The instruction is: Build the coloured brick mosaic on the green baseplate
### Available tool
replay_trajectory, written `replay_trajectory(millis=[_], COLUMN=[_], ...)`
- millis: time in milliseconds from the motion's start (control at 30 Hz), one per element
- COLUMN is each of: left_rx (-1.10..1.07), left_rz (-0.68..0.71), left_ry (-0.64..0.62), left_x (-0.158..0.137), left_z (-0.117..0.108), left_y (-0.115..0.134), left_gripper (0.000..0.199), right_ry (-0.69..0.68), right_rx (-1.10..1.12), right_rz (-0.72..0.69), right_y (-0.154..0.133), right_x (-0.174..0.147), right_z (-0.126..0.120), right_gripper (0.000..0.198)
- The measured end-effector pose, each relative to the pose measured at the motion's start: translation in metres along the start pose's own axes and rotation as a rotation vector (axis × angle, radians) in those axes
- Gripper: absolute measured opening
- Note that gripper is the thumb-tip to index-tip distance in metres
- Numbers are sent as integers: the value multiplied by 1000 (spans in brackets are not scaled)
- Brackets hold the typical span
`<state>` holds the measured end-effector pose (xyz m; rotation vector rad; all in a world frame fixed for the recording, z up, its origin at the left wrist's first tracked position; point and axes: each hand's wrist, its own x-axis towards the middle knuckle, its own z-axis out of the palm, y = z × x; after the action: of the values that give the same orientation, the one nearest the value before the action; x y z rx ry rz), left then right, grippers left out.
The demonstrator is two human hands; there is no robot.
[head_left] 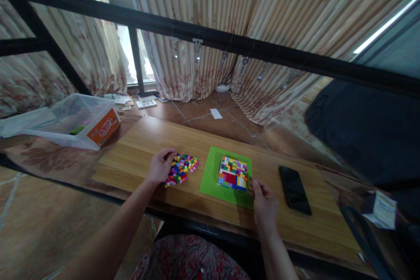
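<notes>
Across the middle of the view lies the wooden bench (pixel 131 153), broad enough to spread everything out flat within reach. Off its left end stands the clear plastic box (pixel 65 138) with an orange label, open at the top and holding a few green and pink pieces; set there, it leaves the working space free. In front of the person, the green studded baseplate (pixel 207 179) lies flat between the two hands, presumably so that both can get at it. The right hand (pixel 265 199) is at its right edge, thumb and fingers bent inward, perhaps to steady it; I cannot tell whether they grip the edge or a brick. The left hand (pixel 161 166) has its fingers curled at the left side of the loose pile; whether a brick is pinched there is too small to tell. The black smartphone (pixel 295 190) lies screen up to the right, apart from the bricks and probably out of the way. On the baseplate sits a block of multicoloured toy bricks (pixel 232 173), towards its right side. Smallest are the loose toy bricks (pixel 180 169), heaped just left of the baseplate, handy for the left hand.
</notes>
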<state>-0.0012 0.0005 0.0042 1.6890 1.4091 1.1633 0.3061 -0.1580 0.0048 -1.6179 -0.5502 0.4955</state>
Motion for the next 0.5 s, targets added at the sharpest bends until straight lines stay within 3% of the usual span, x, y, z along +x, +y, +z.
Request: replay_trajectory(millis=[233, 333, 500], left_rx=[-39, -54, -53], left_rz=[-7, -15, -12], left_ry=[6, 2, 10], left_x=[-1, -3, -3], left_z=[0, 0, 1], left_y=[4, 6, 5], left_gripper=[25, 24, 23], right_ry=[-30, -162, -493], right_rx=[-127, -185, -326], right_rz=[-107, -242, -477], right_y=[-26, -42, -52], right_x=[-25, -44, -70], right_z=[4, 24, 72], right_gripper=[40, 32, 23])
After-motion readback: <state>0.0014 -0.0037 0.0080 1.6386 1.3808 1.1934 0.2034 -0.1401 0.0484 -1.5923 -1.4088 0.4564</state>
